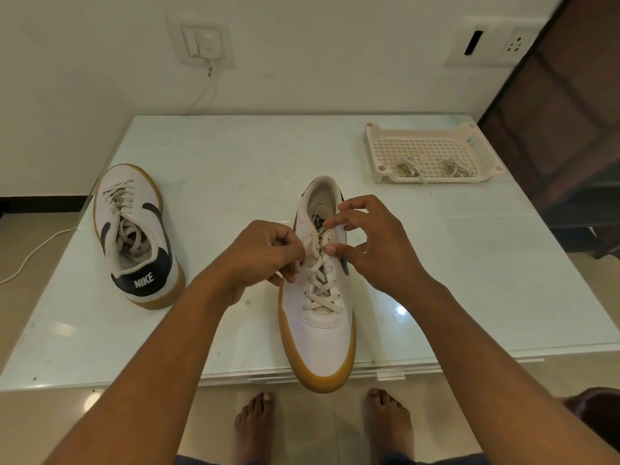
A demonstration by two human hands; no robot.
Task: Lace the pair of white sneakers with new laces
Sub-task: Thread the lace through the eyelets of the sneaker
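White gum-soled leather sneaker (322, 333) on pale glass table (235, 162), centre; long axis near–far, toe toward person, overhanging near edge. Left hand (265, 253) and right hand (379, 243), fingers curled, pinch cream lace (320, 290), hiding upper eyelets. Second laced sneaker (134, 209) left; slotted tray (432, 129) far right.

Two sneakers (134, 236) (322, 333) on one desk (235, 169); one tray (372, 146), upper right, holds two lace bundles (407, 169) (453, 168); two hands (265, 253) (379, 250); two bare feet (253, 427) (391, 427).
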